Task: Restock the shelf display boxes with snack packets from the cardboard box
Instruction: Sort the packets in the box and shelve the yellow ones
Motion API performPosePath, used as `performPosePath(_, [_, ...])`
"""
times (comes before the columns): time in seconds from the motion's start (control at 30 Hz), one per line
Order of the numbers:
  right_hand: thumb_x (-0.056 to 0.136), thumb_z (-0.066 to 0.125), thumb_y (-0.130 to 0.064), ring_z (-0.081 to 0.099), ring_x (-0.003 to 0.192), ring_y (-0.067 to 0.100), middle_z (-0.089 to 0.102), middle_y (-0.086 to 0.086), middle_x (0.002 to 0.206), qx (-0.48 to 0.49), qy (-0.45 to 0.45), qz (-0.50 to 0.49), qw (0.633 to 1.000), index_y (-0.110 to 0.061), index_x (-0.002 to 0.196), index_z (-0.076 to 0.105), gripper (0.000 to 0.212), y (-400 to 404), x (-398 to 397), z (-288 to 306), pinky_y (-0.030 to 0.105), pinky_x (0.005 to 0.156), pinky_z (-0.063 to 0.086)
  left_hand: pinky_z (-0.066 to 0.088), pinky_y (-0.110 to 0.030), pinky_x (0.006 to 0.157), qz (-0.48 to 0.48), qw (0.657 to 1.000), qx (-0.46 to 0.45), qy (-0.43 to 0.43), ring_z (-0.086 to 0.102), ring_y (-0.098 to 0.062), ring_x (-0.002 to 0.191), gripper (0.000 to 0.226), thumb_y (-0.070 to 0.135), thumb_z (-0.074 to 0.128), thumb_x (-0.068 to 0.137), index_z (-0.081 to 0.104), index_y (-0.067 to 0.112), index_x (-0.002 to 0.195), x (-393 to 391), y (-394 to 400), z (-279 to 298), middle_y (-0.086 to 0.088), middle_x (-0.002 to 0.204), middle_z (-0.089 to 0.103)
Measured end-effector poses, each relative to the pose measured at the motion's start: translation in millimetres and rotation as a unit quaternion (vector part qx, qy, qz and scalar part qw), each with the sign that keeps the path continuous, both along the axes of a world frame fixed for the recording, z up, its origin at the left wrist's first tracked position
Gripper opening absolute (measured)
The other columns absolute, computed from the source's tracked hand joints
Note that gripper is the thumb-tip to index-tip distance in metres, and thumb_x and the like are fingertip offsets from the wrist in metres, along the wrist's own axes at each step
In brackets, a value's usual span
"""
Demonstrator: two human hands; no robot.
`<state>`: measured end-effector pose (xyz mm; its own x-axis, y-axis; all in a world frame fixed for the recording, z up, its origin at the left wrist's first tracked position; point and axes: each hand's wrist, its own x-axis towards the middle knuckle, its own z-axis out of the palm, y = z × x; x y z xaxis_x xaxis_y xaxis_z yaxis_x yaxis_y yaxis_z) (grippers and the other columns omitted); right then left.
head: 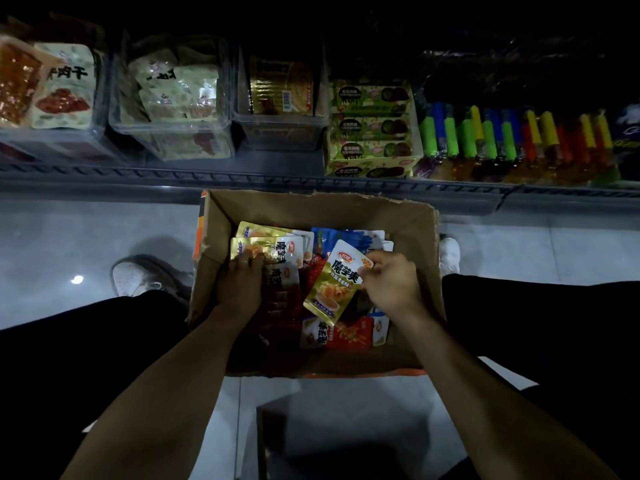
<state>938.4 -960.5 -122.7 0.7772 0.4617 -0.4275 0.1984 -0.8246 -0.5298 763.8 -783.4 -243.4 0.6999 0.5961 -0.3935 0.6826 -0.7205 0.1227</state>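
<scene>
**Both hands in the box, gold packets gripped**

On the shelf at the far left, a clear display box is seen holding pale packets with a red picture. Beside it, a second clear box is filled with similar pale packets, and a third clear box holds gold-wrapped packets standing on edge. Further right, green cartons are stacked, followed by a row of coloured tubes.

Below the shelf, the cardboard box is set on the floor between the person's knees. At its left side, a stack of gold packets is gripped by the left hand, the fingers curled over its near edge. Red packets and blue packets lie loose in the middle of the box. To the right, a single gold packet is pinched at its white top corner by the right hand and is held tilted above the others.
</scene>
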Motion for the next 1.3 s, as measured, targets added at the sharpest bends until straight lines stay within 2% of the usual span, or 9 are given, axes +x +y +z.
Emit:
performPosePath(0.13, [0.089,0.065,-0.014,0.065,0.080,0.017,0.072,0.004,0.087,-0.012,-0.005,-0.010,1.000,-0.009,0.090,0.072,0.008,-8,3,6,0.024,0.068,0.049,0.041,-0.040,0.096,-0.016,0.999,0.028,0.003,0.052,-0.032,0.118,0.034,0.016,0.043,0.096,0.056,0.012,0.127,0,-2,-7,-0.013,0.131,0.056])
performPosePath(0.27, [0.090,0.063,-0.014,0.067,0.083,0.018,0.073,0.004,0.089,0.002,0.005,-0.032,0.999,-0.011,0.092,0.071,0.008,-10,6,8,0.028,0.071,0.053,0.045,-0.030,0.077,0.106,0.983,-0.113,-0.095,0.063,-0.034,0.096,0.022,0.014,0.057,0.091,0.068,0.009,0.110,7,11,5,-0.015,0.107,0.068])
performPosePath(0.37, [0.093,0.060,-0.014,0.065,0.080,0.019,0.071,0.003,0.087,0.038,0.027,-0.062,0.997,-0.017,0.098,0.069,0.011,-6,10,10,0.025,0.068,0.048,0.050,-0.026,0.080,0.252,0.918,-0.230,-0.202,0.066,-0.030,0.098,0.027,0.008,0.067,0.086,0.069,0.006,0.113,23,18,36,-0.016,0.108,0.070])
performPosePath(0.47, [0.092,0.057,-0.021,0.070,0.082,0.022,0.072,0.000,0.090,0.090,0.096,-0.123,0.984,-0.040,0.088,0.066,0.021,-3,15,10,0.043,0.076,0.059,0.050,-0.014,0.068,0.350,0.812,-0.404,-0.236,0.063,-0.020,0.093,0.019,0.007,0.071,0.084,0.069,0.008,0.103,37,15,77,-0.009,0.103,0.069])
performPosePath(0.57, [0.096,0.053,-0.015,0.070,0.088,0.027,0.070,0.008,0.098,0.155,0.167,-0.168,0.959,-0.032,0.084,0.062,0.023,1,19,23,0.042,0.074,0.061,0.053,-0.036,0.090,0.348,0.755,-0.512,-0.215,0.068,-0.024,0.094,0.012,0.016,0.075,0.081,0.070,0.019,0.091,36,7,111,-0.007,0.102,0.073])
performPosePath(0.67, [0.098,0.051,-0.006,0.070,0.083,0.024,0.069,0.008,0.093,0.221,0.217,-0.195,0.930,-0.019,0.093,0.061,0.017,9,17,50,0.027,0.065,0.060,0.051,-0.047,0.093,0.343,0.727,-0.546,-0.237,0.069,-0.029,0.091,0.012,0.014,0.073,0.082,0.073,0.012,0.094,33,-1,135,-0.012,0.099,0.074])
performPosePath(0.8, [0.097,0.052,-0.002,0.070,0.077,0.023,0.069,0.007,0.091,0.266,0.266,-0.151,0.914,-0.015,0.099,0.060,0.015,19,12,82,0.029,0.065,0.061,0.048,-0.046,0.088,0.333,0.717,-0.539,-0.291,0.066,-0.028,0.080,0.004,0.008,0.067,0.087,0.069,0.008,0.091,31,-13,162,-0.014,0.088,0.073])
performPosePath(1.1, [0.098,0.045,-0.008,0.071,0.077,0.024,0.072,0.008,0.093,0.294,0.302,-0.058,0.905,-0.014,0.109,0.063,0.022,29,4,155,0.034,0.064,0.061,0.053,-0.023,0.051,0.215,0.800,-0.439,-0.348,0.070,-0.016,0.059,0.017,0.010,0.068,0.087,0.063,0.007,0.103,38,-37,245,-0.007,0.073,0.073])
performPosePath(1.3, [0.081,0.074,-0.011,0.070,0.090,0.013,0.071,-0.001,0.100,0.280,0.179,0.026,0.943,-0.031,0.109,0.054,0.041,23,13,190,0.033,0.072,0.061,0.053,-0.019,0.055,0.159,0.826,-0.369,-0.395,0.071,-0.011,0.068,0.008,0.016,0.067,0.089,0.062,0.015,0.095,51,-44,295,0.001,0.078,0.073])
